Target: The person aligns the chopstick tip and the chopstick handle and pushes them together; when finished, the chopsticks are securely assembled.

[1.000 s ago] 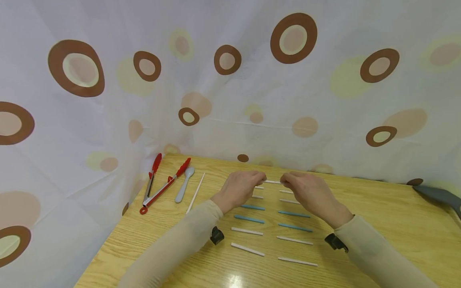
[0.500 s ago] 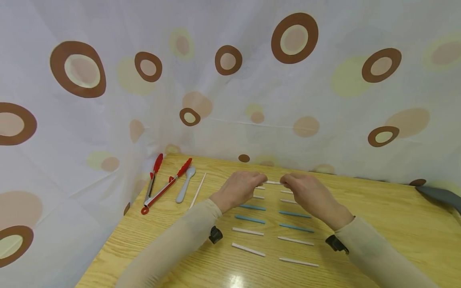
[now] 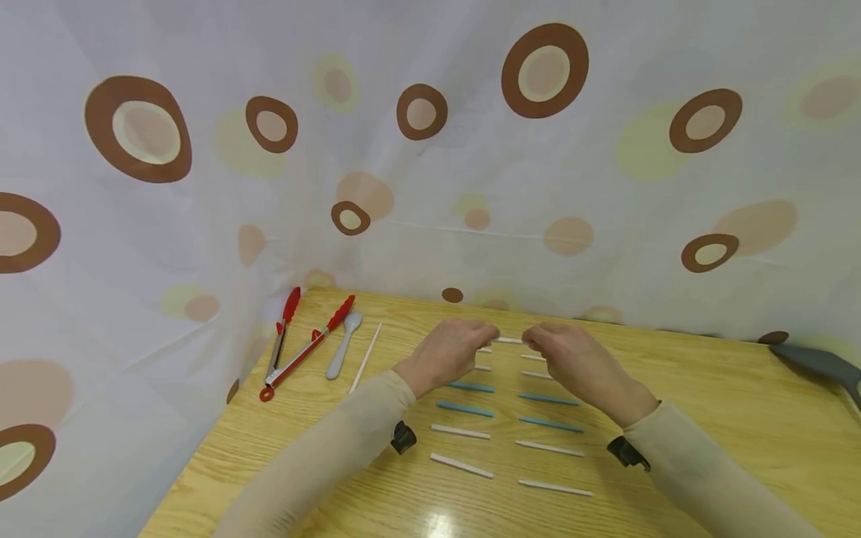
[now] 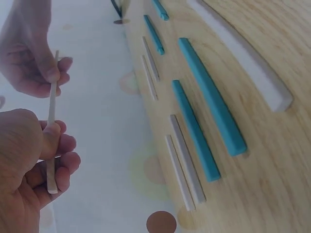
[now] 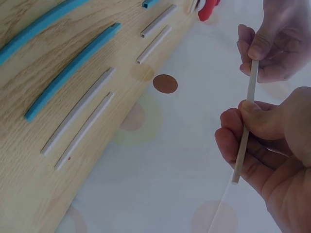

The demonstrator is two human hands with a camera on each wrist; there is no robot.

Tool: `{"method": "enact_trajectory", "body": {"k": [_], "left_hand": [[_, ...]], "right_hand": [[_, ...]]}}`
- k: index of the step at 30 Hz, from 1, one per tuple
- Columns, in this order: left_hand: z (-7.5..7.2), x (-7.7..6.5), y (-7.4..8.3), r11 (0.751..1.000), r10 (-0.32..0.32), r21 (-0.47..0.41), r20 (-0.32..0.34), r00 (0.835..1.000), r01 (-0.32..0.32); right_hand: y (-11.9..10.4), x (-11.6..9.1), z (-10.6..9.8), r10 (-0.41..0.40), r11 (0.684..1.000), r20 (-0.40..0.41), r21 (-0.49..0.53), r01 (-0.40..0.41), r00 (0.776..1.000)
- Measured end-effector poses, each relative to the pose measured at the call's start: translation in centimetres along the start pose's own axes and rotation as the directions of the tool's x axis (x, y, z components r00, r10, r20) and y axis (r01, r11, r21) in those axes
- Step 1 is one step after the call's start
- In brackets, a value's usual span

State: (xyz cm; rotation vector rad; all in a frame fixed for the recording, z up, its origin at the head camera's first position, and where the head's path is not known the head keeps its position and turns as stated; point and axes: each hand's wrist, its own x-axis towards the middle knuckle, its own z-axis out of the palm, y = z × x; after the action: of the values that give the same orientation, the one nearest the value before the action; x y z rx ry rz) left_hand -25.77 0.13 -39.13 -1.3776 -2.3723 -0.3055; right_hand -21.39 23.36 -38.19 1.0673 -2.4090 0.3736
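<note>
A thin whitish stick (image 3: 510, 341) spans the gap between my two hands, held level over the far part of the table. My left hand (image 3: 447, 355) pinches its left part between thumb and curled fingers. On the right part, my right hand (image 3: 584, 366) pinches it the same way. Both wrist views show the stick (image 4: 52, 104) in one straight line, with thumbs on its near side. Below the hands, short sticks lie in two columns: white ones (image 3: 460, 432) and blue ones (image 3: 466, 409) on the left, more blue ones (image 3: 550, 424) and white ones (image 3: 550, 449) on the right.
Red-handled tongs (image 3: 296, 364) lie spread at the table's far left, beside a grey spoon (image 3: 344, 346) and a longer white stick (image 3: 366, 359). A dark grey curved object (image 3: 815, 362) sits at the right edge. Patterned cloth (image 3: 498, 224) hangs behind the table (image 3: 679, 388).
</note>
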Motion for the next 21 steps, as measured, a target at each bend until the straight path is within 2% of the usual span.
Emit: {"method": "enact_trajectory", "body": {"k": [8, 11, 16, 21], "left_hand": [[-0.5, 0.2, 0.0, 1.0, -0.018, 0.007, 0.061, 0.998, 0.018], [-0.8, 0.3, 0.1, 0.999, -0.027, 0.025, 0.08, 0.996, 0.025], [-1.2, 0.5, 0.9, 0.996, -0.051, 0.08, 0.106, 0.993, 0.043], [-1.6, 1.3, 2.1, 0.99, -0.105, 0.109, 0.1, 0.989, 0.094]], "right_hand": [[0.0, 0.2, -0.1, 0.021, 1.0, 0.013, -0.013, -0.021, 1.0], [-0.1, 0.4, -0.2, 0.025, 0.998, 0.023, -0.054, -0.024, 0.999], [-0.4, 0.5, 0.1, -0.041, 0.988, 0.025, -0.147, 0.044, 0.999], [-0.7, 0.5, 0.4, -0.069, 0.983, 0.036, -0.17, 0.074, 0.997]]}}
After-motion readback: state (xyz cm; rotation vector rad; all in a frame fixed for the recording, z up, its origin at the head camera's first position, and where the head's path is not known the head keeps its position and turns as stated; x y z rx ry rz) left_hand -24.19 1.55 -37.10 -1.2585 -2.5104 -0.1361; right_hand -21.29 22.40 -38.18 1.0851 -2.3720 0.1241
